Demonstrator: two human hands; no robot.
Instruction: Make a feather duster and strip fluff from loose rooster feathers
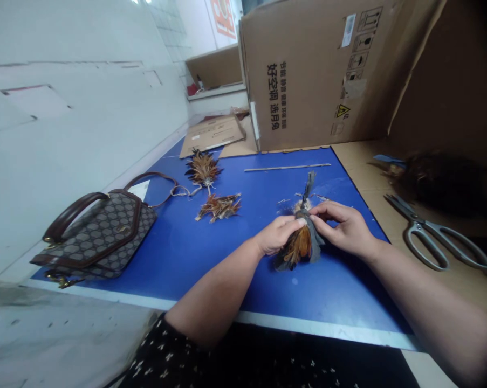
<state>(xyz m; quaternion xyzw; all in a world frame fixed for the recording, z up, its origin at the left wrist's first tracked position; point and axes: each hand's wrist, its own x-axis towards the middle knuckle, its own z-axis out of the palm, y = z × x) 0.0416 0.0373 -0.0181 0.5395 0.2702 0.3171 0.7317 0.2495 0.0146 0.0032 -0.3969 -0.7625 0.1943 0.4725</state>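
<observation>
A bunch of brown and orange feathers [299,247] is held above the blue tabletop, its tips toward me. Dark grey cloth strip [308,186] wraps around its bound end, with one tail sticking up and another hanging along the right side. My left hand [278,234] grips the bunch from the left, thumb on top near the wrap. On the other side, my right hand [342,226] pinches the cloth at the wrap between thumb and fingers. Farther off lie a feather bundle with a pale tied stem [203,168] and a small pile of loose feathers [219,208].
A patterned handbag [105,231] stands at the left by the wall. Large scissors [435,231] lie on cardboard at the right, near a dark feather heap [441,178]. A thin stick [287,167] lies in front of a big cardboard box [308,97].
</observation>
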